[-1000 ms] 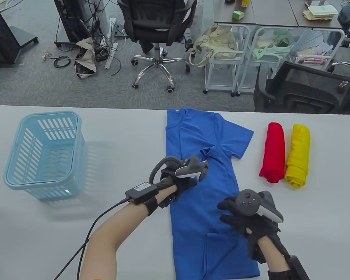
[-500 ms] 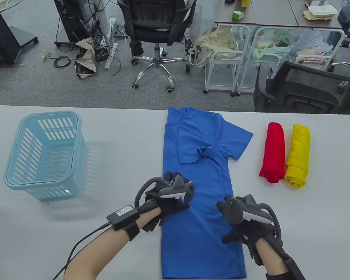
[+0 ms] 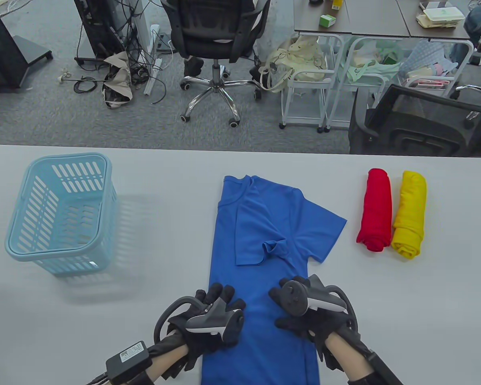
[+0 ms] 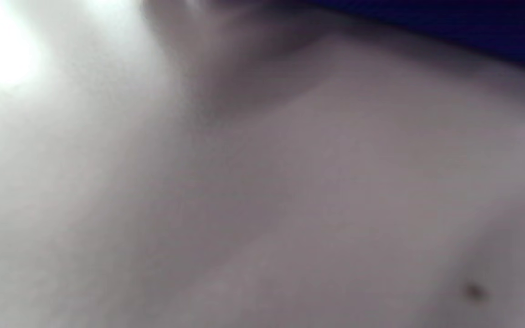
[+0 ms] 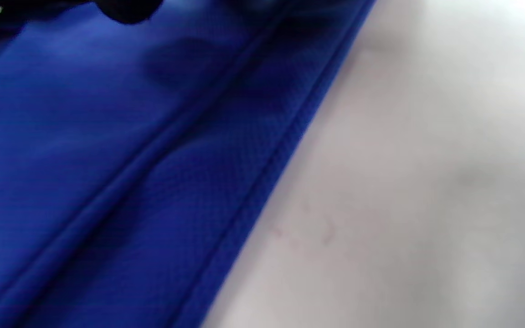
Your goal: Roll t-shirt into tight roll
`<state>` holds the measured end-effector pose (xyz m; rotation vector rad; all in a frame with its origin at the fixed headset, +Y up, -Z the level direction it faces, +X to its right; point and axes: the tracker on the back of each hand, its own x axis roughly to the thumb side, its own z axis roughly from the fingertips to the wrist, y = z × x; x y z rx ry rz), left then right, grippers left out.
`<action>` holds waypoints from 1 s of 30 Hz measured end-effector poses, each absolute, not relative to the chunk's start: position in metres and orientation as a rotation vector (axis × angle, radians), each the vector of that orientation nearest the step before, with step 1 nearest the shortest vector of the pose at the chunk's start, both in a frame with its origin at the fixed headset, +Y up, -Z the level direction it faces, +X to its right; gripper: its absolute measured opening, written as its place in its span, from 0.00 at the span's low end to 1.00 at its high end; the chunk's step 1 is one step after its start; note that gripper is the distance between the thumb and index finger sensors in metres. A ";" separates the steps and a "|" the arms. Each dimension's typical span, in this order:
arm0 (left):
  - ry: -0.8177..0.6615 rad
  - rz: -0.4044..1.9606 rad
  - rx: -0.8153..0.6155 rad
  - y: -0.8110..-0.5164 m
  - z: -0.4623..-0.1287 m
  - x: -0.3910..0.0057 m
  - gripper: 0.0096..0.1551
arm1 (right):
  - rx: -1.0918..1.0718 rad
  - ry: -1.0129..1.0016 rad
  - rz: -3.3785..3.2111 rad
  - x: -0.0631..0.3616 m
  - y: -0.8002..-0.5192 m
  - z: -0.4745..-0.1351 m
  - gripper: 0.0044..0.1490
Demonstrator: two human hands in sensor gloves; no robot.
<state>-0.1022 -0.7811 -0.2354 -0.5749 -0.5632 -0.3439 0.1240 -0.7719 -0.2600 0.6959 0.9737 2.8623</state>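
The blue t-shirt (image 3: 260,256) lies flat on the white table (image 3: 164,240), its left side folded over the middle, the right sleeve spread toward the red roll (image 3: 374,210) and yellow roll (image 3: 409,214). Its long axis runs from collar at the far end toward the person. Both the left hand (image 3: 208,321) and right hand (image 3: 304,313) rest on it with fingers spread, gripping nothing.

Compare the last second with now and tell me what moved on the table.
The blue t-shirt slid toward the near edge; its collar, earlier at the far edge, now lies well inside the table. The left hand and right hand drew back with it, resting on its lower part. One sleeve stays folded across the chest. The red roll, yellow roll and basket did not move.
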 end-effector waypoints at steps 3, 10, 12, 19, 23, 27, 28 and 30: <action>-0.458 -0.309 -0.564 -0.781 -0.249 -0.120 0.50 | 0.684 0.937 2.819 0.127 -0.763 -0.266 0.49; -0.453 -0.318 -0.590 -0.787 -0.256 -0.129 0.51 | 0.619 0.729 3.046 0.098 -0.722 -0.321 0.52; -0.466 -0.373 -0.545 -0.782 -0.252 -0.124 0.52 | 0.621 0.726 3.134 0.080 -0.721 -0.341 0.52; -0.473 -0.389 -0.533 -0.788 -0.250 -0.125 0.52 | 0.788 0.790 3.319 0.036 -0.748 -0.379 0.51; -0.474 -0.378 -0.538 -0.788 -0.250 -0.125 0.52 | 0.634 0.603 3.423 0.045 -0.742 -0.396 0.29; -0.470 -0.390 -0.527 -0.789 -0.250 -0.124 0.52 | 0.129 0.402 3.265 0.097 -0.718 -0.417 0.24; -0.469 -0.393 -0.524 -0.788 -0.250 -0.124 0.52 | -0.005 0.360 3.211 0.111 -0.713 -0.421 0.24; -0.460 -0.400 -0.513 -0.785 -0.251 -0.123 0.53 | -0.315 0.283 3.056 0.148 -0.708 -0.429 0.25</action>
